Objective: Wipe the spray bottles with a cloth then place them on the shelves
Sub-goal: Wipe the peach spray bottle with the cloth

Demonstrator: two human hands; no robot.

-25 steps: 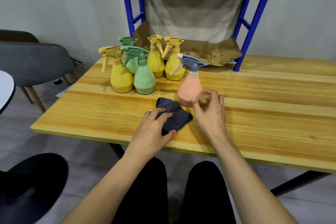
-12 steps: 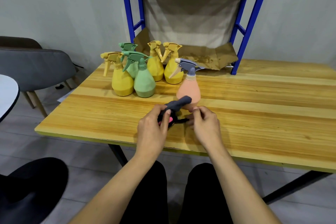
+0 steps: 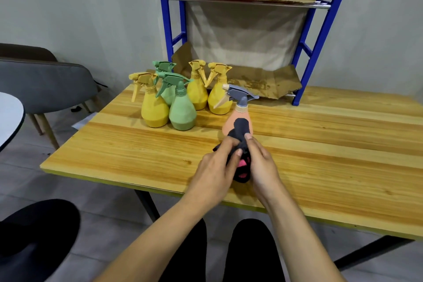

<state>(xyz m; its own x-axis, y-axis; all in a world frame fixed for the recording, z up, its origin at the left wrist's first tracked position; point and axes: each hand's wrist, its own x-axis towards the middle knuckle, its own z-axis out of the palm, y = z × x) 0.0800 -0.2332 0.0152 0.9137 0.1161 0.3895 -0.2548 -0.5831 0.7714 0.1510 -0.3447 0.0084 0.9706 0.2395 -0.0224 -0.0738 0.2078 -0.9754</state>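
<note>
Step in hand: we judged it the gathering of the cloth [image 3: 240, 125] ahead of a first wipe. No bottle stood on the shelves [image 3: 249, 1], which rose well beyond both hands.

Next move: we reckoned one hand would need to steady the peach spray bottle [image 3: 229, 126] while the other carried the cloth round its body and trigger.

Left hand [image 3: 215, 167]: fingers curled, pinching the bunched dark cloth from its left side.

Right hand [image 3: 263, 165]: thumb and fingers likewise closed on the cloth, opposite the left hand and near it.

Cloth: held between the hands over the worktop [image 3: 320, 144]. Its upper end overlapped the peach spray bottle; we could not confirm contact.

Peach spray bottle: upright, just beyond the fingertips.

Five further bottles [image 3: 180, 107], three yellow and two green: grouped beyond and left of the left hand, untouched.
</note>
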